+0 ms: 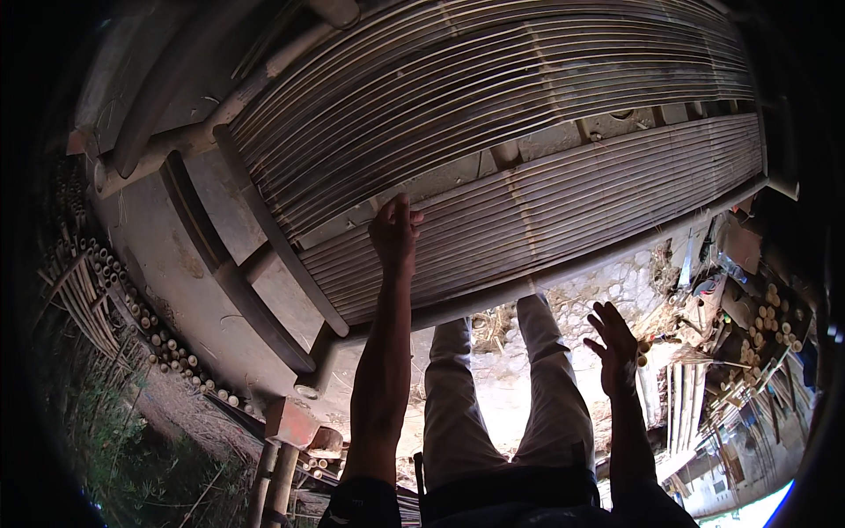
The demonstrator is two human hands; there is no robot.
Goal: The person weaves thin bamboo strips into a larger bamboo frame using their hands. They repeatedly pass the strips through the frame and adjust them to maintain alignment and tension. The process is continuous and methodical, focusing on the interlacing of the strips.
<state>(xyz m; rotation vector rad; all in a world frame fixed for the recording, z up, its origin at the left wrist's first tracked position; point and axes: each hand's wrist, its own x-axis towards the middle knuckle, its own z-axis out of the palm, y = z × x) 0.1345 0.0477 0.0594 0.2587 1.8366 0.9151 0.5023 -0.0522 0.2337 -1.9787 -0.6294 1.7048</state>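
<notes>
My left hand (396, 233) is over the near panel of bamboo slats (493, 224), close to the gap between it and the far slat panel (493, 79). Its fingers are curled together; whether anything is between them is too dark to make out. I cannot tell whether the hand touches the slats. My right hand (615, 346) is in the air beyond the bench's near rail (475, 299), fingers spread and nothing in them. Both panels belong to a low bamboo bench. Its dark end piece (277, 229) closes off the slats on the left.
A curved dark bamboo piece (198, 220) runs left of the bench. Cut bamboo poles lie stacked at the far left (97, 264) and in another pile at the right (766, 321). A reddish block (292, 422) is at lower left. My legs (550, 370) stand against the near side.
</notes>
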